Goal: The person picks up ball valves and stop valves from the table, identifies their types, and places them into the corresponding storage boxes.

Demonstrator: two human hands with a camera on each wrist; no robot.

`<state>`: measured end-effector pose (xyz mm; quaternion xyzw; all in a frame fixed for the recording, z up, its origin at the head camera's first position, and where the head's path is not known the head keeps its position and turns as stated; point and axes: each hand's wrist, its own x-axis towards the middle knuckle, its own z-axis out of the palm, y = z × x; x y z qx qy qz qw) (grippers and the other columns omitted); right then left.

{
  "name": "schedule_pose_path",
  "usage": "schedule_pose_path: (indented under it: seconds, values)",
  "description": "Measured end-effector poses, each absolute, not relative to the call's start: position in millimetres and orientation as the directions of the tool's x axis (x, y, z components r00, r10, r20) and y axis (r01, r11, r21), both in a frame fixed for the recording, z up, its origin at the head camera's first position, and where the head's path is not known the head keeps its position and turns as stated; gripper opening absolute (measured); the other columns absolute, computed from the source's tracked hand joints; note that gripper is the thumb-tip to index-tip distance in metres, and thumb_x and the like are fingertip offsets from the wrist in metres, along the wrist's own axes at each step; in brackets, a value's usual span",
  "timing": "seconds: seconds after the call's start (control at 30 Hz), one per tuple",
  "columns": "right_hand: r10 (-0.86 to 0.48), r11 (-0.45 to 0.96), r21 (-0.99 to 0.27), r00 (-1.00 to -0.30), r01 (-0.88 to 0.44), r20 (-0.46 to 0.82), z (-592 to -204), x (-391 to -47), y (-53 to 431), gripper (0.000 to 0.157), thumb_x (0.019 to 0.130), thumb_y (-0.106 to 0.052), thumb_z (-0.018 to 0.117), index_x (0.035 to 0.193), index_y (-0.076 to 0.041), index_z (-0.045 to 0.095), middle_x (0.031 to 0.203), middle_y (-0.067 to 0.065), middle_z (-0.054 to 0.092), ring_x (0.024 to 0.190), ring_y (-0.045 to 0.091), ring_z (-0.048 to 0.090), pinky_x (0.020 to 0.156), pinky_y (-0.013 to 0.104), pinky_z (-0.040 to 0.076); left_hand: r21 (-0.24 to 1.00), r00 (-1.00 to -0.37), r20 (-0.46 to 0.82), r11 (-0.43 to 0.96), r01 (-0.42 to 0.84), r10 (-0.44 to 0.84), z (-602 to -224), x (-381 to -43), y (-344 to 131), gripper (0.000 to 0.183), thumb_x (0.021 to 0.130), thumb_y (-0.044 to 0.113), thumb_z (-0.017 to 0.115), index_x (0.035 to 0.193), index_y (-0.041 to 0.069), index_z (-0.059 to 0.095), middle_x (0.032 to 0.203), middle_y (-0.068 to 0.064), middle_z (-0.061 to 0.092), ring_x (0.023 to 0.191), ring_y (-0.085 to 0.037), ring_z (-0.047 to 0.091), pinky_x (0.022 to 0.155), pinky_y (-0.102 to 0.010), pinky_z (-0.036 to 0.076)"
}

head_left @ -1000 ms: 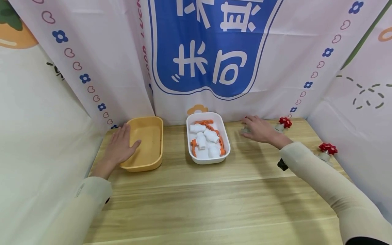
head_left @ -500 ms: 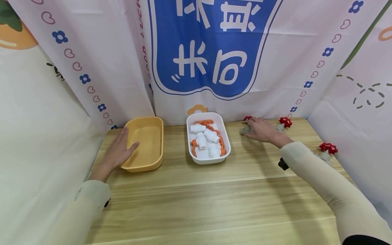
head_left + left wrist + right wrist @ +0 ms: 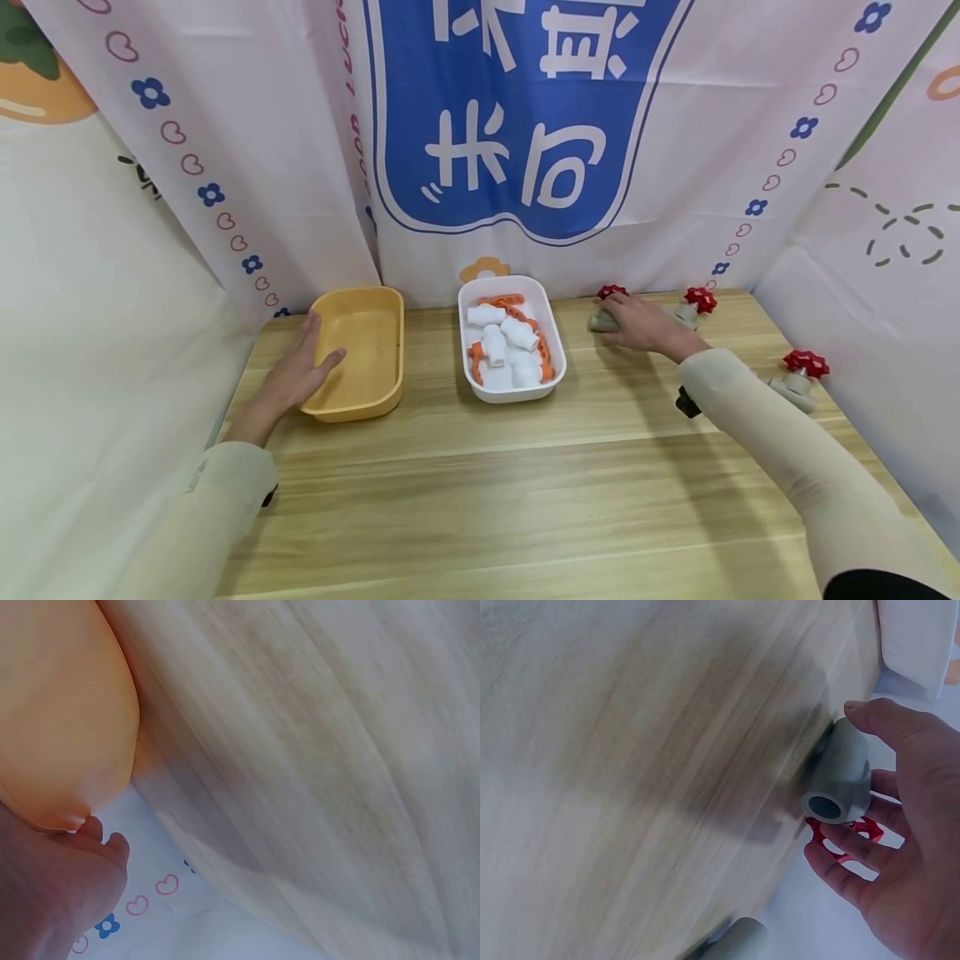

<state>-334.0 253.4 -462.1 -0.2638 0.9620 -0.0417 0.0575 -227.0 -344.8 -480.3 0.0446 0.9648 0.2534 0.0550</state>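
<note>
In the head view my left hand [image 3: 291, 377] lies along the left side of a yellow plastic tray [image 3: 352, 413], its fingers fairly straight and its thumb over the inside. The left wrist view shows the fingertips at the tray's outer wall [image 3: 71, 727]. At the back right, my right hand [image 3: 647, 323] holds a grey valve [image 3: 602, 322] with a red handwheel [image 3: 611, 291]. Seen from the right wrist, the thumb is at one end of the pipe body [image 3: 844, 772] and the fingers curl behind it beside the wheel. Part of the valve is hidden.
A white tray [image 3: 517, 397] with white pipe fittings and orange parts stands at the back middle. Two more grey valves lie to the right: one valve [image 3: 686, 312] behind the right hand, another valve [image 3: 795, 387] farther forward. Printed cloth [image 3: 420, 258] hangs around the wooden table [image 3: 480, 500].
My right hand has shifted slightly right and down, uncovering the red handwheel and more of the grey body. The left fingers have drawn slightly back along the yellow tray's side.
</note>
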Motion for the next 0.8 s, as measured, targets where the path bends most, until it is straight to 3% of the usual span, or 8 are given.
schedule_pose_path:
  seconds: [0.23,0.47,0.8]
  values:
    - [-0.534,0.838,-0.183,-0.841,-0.513,-0.089,-474,-339,254,0.072,0.099,-0.031,0.076,0.153,0.006,0.048,0.154,0.032,0.047,0.133,0.052,0.055,0.111,0.065,0.045,0.495,-0.989,-0.088,0.867,0.061,0.120,-482,-228,-335,0.094,0.110,0.063,0.032,0.165,0.005,-0.019,0.173,-0.013,-0.024,0.162,-0.042,-0.011,0.128,-0.065,0.004]
    - [-0.548,0.823,-0.220,-0.834,-0.524,-0.066,-480,-340,254,0.055,0.101,-0.027,0.075,0.143,0.005,0.059,0.153,0.031,0.050,0.134,0.051,0.055,0.113,0.065,0.044,0.495,-0.991,-0.080,0.867,0.056,0.109,-482,-230,-324,0.090,0.112,0.057,0.033,0.165,0.006,-0.018,0.174,-0.013,-0.022,0.162,-0.044,-0.006,0.129,-0.064,0.005]
    - [-0.578,0.791,-0.258,-0.816,-0.554,-0.019,-489,-348,254,0.043,0.103,-0.022,0.072,0.135,0.005,0.064,0.150,0.033,0.052,0.135,0.052,0.053,0.114,0.064,0.042,0.498,-0.990,-0.066,0.863,0.078,0.128,-480,-231,-308,0.083,0.112,0.060,0.016,0.166,0.004,-0.016,0.175,-0.015,-0.019,0.162,-0.040,-0.008,0.129,-0.064,0.005]
